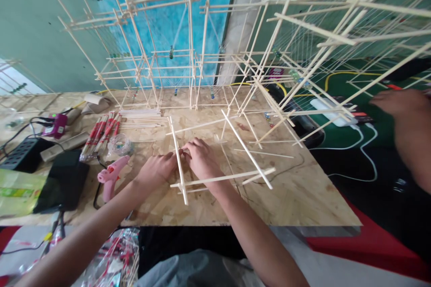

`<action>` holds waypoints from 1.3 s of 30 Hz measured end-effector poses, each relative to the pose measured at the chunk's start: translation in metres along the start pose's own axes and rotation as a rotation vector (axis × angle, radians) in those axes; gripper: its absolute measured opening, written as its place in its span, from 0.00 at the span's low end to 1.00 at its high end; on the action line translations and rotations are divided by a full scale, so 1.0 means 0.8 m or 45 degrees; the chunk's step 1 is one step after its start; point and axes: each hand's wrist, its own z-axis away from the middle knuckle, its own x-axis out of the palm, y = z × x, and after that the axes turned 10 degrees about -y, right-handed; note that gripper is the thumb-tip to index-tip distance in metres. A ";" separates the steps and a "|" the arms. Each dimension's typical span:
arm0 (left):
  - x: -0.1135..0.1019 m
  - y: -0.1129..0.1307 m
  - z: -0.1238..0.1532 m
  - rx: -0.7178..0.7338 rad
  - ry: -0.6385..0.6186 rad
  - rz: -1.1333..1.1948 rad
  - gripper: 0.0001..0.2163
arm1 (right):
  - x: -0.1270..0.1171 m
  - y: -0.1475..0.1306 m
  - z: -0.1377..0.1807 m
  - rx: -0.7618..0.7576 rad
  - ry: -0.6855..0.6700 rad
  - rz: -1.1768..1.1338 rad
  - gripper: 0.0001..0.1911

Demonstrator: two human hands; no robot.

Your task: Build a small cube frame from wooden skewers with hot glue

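Note:
A small open frame of thin wooden sticks point(244, 143) stands on the board in front of me. My left hand point(160, 168) comes in at its left side, fingers closed and partly behind the left top stick point(175, 143). Through the frame reaches my right hand point(201, 158), its fingers bent and pinched together against the left fingertips. Whatever lies between the fingertips is too small and too covered to make out. The front top stick point(224, 177) passes over my right wrist. A pink glue gun point(112, 177) rests left of my left forearm.
Tall stick structures point(191, 54) with strings and glass marbles rise behind. Bundled sticks point(103, 130), a roll of clear tape point(120, 145) and a black power strip point(23, 152) lie to the left. Another person's hand point(400, 103) is at the right, near a white power bank point(332, 110).

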 end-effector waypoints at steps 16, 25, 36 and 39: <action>-0.001 0.019 0.021 0.095 0.233 0.481 0.13 | -0.004 0.000 0.003 -0.002 -0.026 -0.014 0.13; 0.034 0.000 -0.020 -0.190 0.596 1.213 0.14 | 0.003 -0.005 0.000 0.014 0.034 0.156 0.11; 0.039 0.003 -0.033 -0.183 0.504 1.738 0.15 | -0.006 -0.030 0.000 0.089 -0.064 0.335 0.15; 0.040 0.005 -0.033 -0.190 0.517 1.811 0.15 | -0.007 -0.031 0.000 0.083 -0.076 0.356 0.15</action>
